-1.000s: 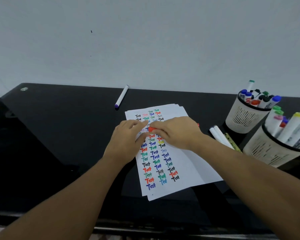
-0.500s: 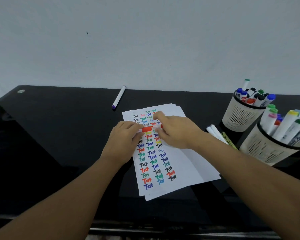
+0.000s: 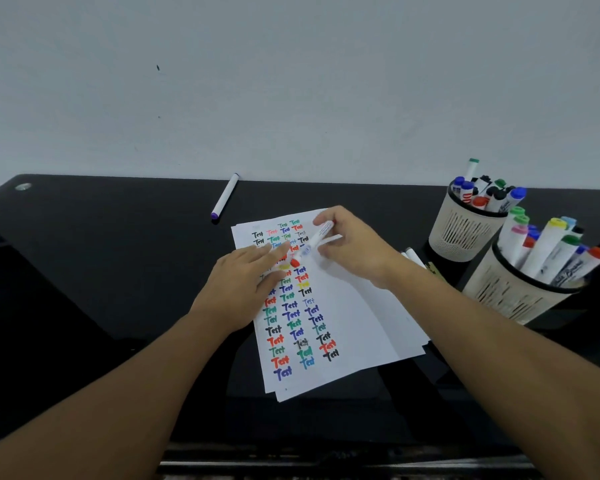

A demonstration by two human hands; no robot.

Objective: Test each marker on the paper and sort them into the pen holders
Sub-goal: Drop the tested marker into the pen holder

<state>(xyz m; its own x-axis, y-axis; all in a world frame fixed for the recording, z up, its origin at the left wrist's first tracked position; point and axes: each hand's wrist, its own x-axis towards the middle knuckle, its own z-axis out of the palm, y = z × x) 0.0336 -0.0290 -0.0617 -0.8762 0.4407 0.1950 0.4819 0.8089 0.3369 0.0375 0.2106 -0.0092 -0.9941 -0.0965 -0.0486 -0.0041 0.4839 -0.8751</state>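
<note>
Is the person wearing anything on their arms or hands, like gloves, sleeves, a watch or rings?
Nothing shows. Both forearms are bare right to the picture's lower edge, with no sleeve or cuff in view. The left hand and right hand are ungloved, and no watch, bracelet or strap sits at either wrist. No ring is visible on the fingers, though they are slightly blurred, so a thin band could be missed.

Paper lies mid-table, two pen holders right, lone marker behind

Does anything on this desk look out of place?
One purple-capped marker lies alone near the desk's back edge, far from both pen holders. The paper stack is fanned and skewed, not squared up.
</note>
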